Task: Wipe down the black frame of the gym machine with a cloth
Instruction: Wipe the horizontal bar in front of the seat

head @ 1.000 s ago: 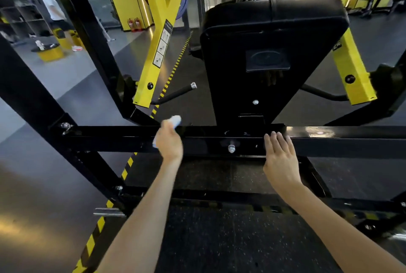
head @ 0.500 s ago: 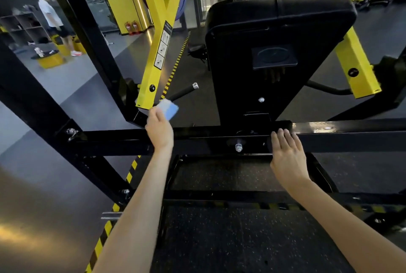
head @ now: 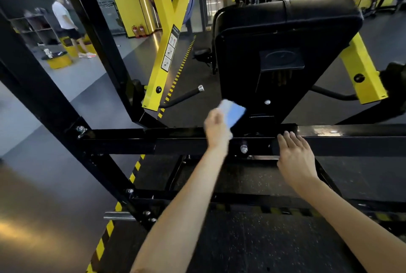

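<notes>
Right hand (head: 294,154) flat with straight fingers on the black frame's crossbar (head: 131,143), left hand (head: 217,130) beside it gripping a blurred blue cloth (head: 234,113) held just above the bar, black back pad (head: 285,31) behind, yellow arm (head: 167,37) beyond, a person (head: 63,20) far left

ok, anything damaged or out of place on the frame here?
Nothing stands out. Left hand holds the blue cloth above the black crossbar, both blurred; right hand rests flat on the crossbar. No spill or damage visible.
</notes>
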Demonstrator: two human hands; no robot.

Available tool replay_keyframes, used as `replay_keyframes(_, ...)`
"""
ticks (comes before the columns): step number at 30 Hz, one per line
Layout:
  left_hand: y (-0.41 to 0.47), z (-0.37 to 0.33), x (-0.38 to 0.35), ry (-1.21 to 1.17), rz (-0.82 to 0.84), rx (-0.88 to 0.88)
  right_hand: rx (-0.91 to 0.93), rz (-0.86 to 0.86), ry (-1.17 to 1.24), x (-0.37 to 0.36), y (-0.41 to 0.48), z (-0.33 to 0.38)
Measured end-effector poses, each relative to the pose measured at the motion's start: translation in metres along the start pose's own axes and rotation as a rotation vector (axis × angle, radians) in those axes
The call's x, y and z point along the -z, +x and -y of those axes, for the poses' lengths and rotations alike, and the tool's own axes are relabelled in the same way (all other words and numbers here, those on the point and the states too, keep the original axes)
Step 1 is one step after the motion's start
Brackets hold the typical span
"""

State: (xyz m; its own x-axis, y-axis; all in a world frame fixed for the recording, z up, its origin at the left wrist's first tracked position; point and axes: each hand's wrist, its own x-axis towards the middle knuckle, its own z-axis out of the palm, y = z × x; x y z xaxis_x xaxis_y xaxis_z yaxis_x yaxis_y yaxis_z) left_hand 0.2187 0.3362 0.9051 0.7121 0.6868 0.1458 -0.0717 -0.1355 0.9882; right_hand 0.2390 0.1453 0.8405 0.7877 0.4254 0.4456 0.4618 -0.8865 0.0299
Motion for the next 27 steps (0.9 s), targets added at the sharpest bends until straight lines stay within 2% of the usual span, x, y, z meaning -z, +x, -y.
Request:
replay_keyframes(2,0.019,-0.005,0.047,0.018,-0.22,-0.011,-0.018,-0.033,0.022,0.0,0.0,0.004)
replay_keyframes(5,0.041,0.015,0.112,0.414,-0.47,-0.064,-0.036,-0.065,0.034,-0.003,0.001,0.009)
replay_keyframes(7,0.042,0.037,0.118,0.65,-0.53,-0.039,-0.036,-0.096,0.043,-0.004,0.002,0.008)
replay_keyframes(9,0.029,0.053,0.093,0.704,-0.449,-0.238,-0.036,-0.101,0.036,-0.004,0.001,0.007)
replay_keyframes(11,0.007,0.059,0.052,0.642,-0.308,-0.452,-0.029,-0.098,0.02,-0.006,0.001,0.005)
replay_keyframes(13,-0.018,0.049,0.012,0.523,-0.158,-0.509,-0.021,-0.092,0.018,-0.007,0.001,0.005)
replay_keyframes(14,-0.028,0.039,-0.003,0.479,-0.083,-0.48,-0.016,-0.093,0.028,-0.006,0.001,0.004)
replay_keyframes(15,-0.038,0.029,-0.015,0.44,0.023,-0.38,-0.015,-0.092,0.052,-0.003,0.001,0.003)
replay_keyframes(17,-0.038,0.016,-0.025,0.246,0.225,-0.036,-0.076,-0.091,0.172,0.008,0.004,0.004)
replay_keyframes(19,-0.025,0.007,-0.014,-0.131,0.23,0.296,-0.235,-0.11,0.369,0.02,0.012,0.008)
replay_keyframes(21,-0.015,-0.002,0.003,-0.379,0.252,0.53,-0.393,-0.1,0.676,0.036,0.023,0.016)
replay_keyframes(24,-0.016,-0.012,0.022,-0.439,0.401,0.618,-0.557,0.195,1.36,0.061,0.039,0.038)
replay_keyframes(25,-0.019,-0.016,0.027,-0.448,0.449,0.633,-0.573,0.244,1.452,0.064,0.042,0.044)
replay_keyframes(27,-0.024,-0.019,0.036,-0.492,0.524,0.67,-0.541,0.232,1.432,0.064,0.046,0.053)
